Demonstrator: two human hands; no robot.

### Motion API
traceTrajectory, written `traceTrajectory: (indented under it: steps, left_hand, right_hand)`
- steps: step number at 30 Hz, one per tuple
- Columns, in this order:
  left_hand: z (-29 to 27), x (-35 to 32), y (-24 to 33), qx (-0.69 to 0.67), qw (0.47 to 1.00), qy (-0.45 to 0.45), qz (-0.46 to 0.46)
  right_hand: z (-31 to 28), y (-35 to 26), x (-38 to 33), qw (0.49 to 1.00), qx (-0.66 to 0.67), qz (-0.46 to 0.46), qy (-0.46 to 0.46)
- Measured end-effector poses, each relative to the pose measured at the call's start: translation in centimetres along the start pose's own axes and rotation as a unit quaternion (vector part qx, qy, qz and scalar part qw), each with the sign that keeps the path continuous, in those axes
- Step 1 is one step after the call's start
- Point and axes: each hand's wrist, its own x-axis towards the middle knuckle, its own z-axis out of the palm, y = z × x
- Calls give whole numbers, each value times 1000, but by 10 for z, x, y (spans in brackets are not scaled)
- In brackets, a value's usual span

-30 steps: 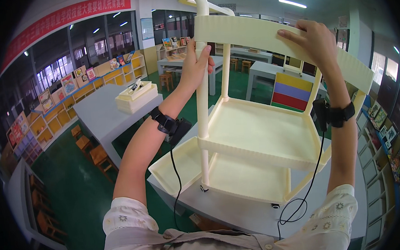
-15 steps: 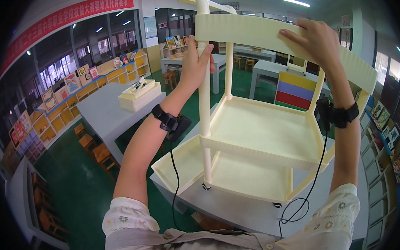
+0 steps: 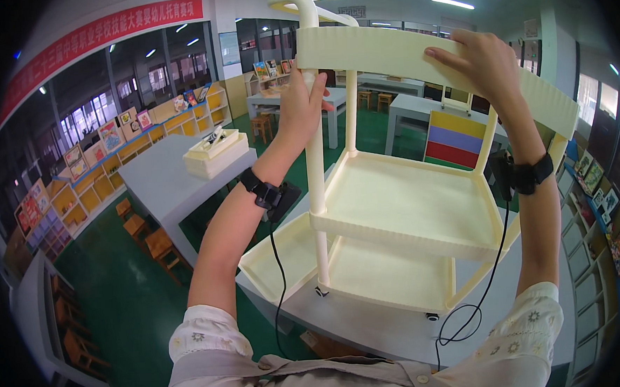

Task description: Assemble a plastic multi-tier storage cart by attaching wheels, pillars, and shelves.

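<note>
A cream plastic trolley (image 3: 408, 199) with stacked trays and tubular posts stands upright on a grey table. Near its top left corner, my left hand (image 3: 302, 104) is closed round the front left post, just under the top tray (image 3: 365, 47). My right hand (image 3: 482, 65) grips the front wall of that top tray, thumb on the outer face and fingers over the rim. The middle tray (image 3: 401, 196) and bottom tray (image 3: 391, 266) hold nothing visible. A separate cream tray (image 3: 285, 258) sits low at the left, beside the bottom tray.
The grey table (image 3: 373, 323) under the trolley has a looped black cable (image 3: 464, 322) over it, running from my right wrist. To the left, another grey table (image 3: 158, 166) carries stacked cream trays (image 3: 217, 153). Wooden stools (image 3: 160, 243) and low shelves (image 3: 90, 205) stand beyond.
The view has shifted slightly, so the trolley's top appears a little lower and further left. Both hands keep nearly the same places on the trolley.
</note>
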Motion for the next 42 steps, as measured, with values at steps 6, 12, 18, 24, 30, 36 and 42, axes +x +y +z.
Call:
traceTrajectory:
  steps: [6, 12, 18, 24, 30, 36, 42]
  left_hand:
    - [2, -5, 2, -14, 999, 43, 14]
    - [4, -2, -6, -56, 997, 37, 36]
    - [6, -2, -1, -16, 997, 66, 34]
    - [2, 5, -3, -4, 998, 67, 11]
    - [3, 7, -4, -56, 995, 75, -18]
    - [9, 8, 7, 82, 992, 91, -44]
    - [5, 15, -2, -44, 995, 74, -50]
  right_hand:
    - [2, 2, -1, 999, -13, -16, 30]
    - [0, 0, 0, 1000, -16, -5, 3]
    - [-4, -3, 1, 999, -28, -6, -16]
    - [-1, -5, 0, 999, -33, -15, -16]
    - [-5, -4, 1, 999, -24, -5, -30]
    - [1, -7, 2, 999, -42, -12, -6]
    - [0, -5, 3, 999, -39, -28, -4]
